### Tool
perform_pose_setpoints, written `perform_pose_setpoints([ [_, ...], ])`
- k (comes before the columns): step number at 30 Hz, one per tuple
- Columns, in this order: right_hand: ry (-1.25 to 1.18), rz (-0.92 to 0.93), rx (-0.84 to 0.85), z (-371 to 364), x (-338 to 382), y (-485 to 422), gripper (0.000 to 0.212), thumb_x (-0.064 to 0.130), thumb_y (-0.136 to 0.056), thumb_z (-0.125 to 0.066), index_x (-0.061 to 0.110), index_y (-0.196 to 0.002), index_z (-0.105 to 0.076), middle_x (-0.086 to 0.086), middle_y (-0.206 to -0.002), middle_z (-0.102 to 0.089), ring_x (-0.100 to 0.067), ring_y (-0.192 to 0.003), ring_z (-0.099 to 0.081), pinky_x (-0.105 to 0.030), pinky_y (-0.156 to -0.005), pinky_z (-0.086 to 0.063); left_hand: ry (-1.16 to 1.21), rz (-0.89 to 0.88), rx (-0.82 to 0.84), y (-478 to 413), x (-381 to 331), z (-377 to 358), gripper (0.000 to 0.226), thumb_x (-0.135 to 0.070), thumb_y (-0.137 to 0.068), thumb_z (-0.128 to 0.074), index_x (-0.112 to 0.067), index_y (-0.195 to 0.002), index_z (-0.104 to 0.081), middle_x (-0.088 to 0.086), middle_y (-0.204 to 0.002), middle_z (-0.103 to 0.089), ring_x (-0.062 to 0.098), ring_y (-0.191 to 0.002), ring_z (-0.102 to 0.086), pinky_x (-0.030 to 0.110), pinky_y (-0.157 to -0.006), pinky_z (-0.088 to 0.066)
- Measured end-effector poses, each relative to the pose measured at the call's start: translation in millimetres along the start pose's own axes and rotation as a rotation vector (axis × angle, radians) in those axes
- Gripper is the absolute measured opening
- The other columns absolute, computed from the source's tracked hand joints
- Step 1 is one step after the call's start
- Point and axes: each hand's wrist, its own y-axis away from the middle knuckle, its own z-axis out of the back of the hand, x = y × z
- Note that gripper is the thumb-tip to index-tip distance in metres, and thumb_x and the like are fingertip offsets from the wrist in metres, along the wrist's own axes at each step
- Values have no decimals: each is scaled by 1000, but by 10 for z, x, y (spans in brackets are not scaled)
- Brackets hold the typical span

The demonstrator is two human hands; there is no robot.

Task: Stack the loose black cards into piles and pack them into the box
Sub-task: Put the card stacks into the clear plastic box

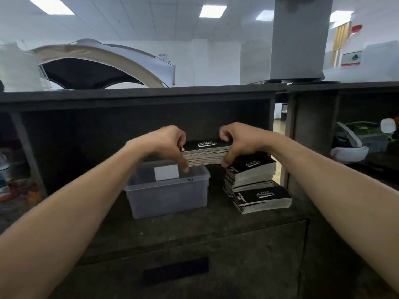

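Observation:
A thick pile of black cards with white lettering on top is held in the air between both hands. My left hand grips its left end and my right hand grips its right end. The pile hangs above the right rim of a translucent plastic box, which stands on the dark shelf and shows a white label inside. To the right of the box sit two more card piles: a taller, slightly messy one and a lower one in front of it.
The dark shelf has a back wall and a top board close above the hands. A drawer front with a handle slot lies below. Side compartments hold cluttered items at left and white objects at right.

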Motion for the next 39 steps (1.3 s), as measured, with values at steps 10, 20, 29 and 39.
perform_pose_setpoints([
  [10, 107, -32, 296, -1033, 693, -1022, 31, 18, -77, -77, 17, -95, -52, 0, -97, -53, -14, -79, -50, -25, -60, -41, -297, 105, 166, -112, 1110, -373, 35, -26, -78, -82, -26, -80, -48, 0, -96, -59, 16, -80, -54, 29, -61, -42],
  [20, 357, -104, 344, -1219, 799, -1096, 28, 18, -91, -63, 11, -118, -59, -6, -118, -60, -17, -91, -55, -29, -72, -43, -297, 164, 418, -136, 981, -490, 38, -39, -71, -90, -24, -94, -64, -6, -98, -62, 12, -86, -58, 28, -66, -48],
  [29, 317, -287, 362, -1164, 872, -1034, 59, 14, -81, -76, 9, -132, -47, -9, -117, -59, -24, -107, -61, -34, -92, -51, -381, 90, 384, -238, 978, -541, 19, -31, -87, -78, -27, -89, -59, -3, -97, -63, 12, -83, -58, 31, -78, -55],
  [39, 293, -302, 294, -1320, 733, -1239, 37, 17, -83, -72, 12, -117, -57, -4, -93, -58, -20, -89, -62, -31, -68, -51, -637, -25, 326, -339, 1018, -569, 43, -47, -79, -82, -19, -107, -64, 3, -106, -65, 20, -94, -63, 35, -76, -54],
])
